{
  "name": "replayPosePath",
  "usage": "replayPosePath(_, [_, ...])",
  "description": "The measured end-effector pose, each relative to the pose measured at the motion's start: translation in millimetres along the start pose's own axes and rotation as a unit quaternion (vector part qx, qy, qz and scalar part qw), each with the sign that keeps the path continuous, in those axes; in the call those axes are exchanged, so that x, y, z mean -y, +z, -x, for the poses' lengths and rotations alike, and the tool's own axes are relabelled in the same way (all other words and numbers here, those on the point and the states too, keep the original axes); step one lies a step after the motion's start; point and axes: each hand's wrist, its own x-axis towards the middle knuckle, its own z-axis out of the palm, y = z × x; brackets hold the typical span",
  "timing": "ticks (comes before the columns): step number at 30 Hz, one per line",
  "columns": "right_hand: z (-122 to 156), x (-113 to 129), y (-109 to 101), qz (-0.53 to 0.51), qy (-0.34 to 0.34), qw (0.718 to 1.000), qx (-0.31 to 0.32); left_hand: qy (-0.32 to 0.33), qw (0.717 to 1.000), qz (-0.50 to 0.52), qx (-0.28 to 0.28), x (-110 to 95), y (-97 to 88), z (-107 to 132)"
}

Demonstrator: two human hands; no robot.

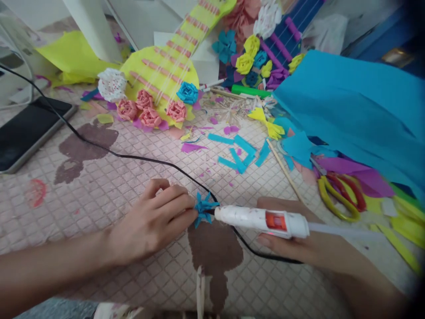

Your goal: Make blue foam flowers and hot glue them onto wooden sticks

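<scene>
Between the fingertips of my left hand (166, 217) is a small blue paper flower (203, 209) with narrow pointed petals, pinched from its left side. My right hand (292, 230) is wrapped round a white hot glue gun (245, 218) with an orange window. A clear glue stick (338, 230) sticks out of the gun's back end. The gun's dark nozzle points left and meets the flower, or lies very close to it. The gun hides part of my right fingers. A black cord (142, 158) runs across the table behind the flower and passes under the gun.
A yellow paper guitar (159, 66) with paper roses lies at the back. Blue paper strips (237, 153) are scattered mid-table. Scissors (341, 195), a wooden stick (283, 170) and blue paper sheets (358, 110) are on the right. A phone (31, 128) rests at the left.
</scene>
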Motion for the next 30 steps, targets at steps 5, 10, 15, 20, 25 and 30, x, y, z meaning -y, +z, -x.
replayPosePath(5, [2.1,-1.2,5.5,-0.011,0.002,1.0,0.01,0.0,1.0,0.0,-0.004,-0.2,0.0,-1.2])
replayPosePath(10, [3.3,-2.1,9.9,-0.018,0.008,1.0,0.024,0.001,1.0,-0.002,-0.005,-0.1,1.0,-1.3])
replayPosePath(15, [0.3,-1.2,11.0,-0.022,0.006,0.999,0.028,0.003,1.0,-0.001,-0.008,-0.2,0.7,-1.5])
replayPosePath(20, [-0.1,-1.1,10.7,-0.014,0.012,0.999,0.037,0.003,1.0,0.002,-0.006,-0.3,0.6,-1.7])
replayPosePath(25, [0.2,-1.0,10.7,-0.026,0.02,0.999,0.044,-0.001,1.0,0.0,0.002,0.0,0.3,-1.1])
replayPosePath(30, [0.5,0.0,9.1,-0.007,0.013,0.999,0.045,0.001,1.0,0.003,0.0,0.2,-0.6,-1.3])
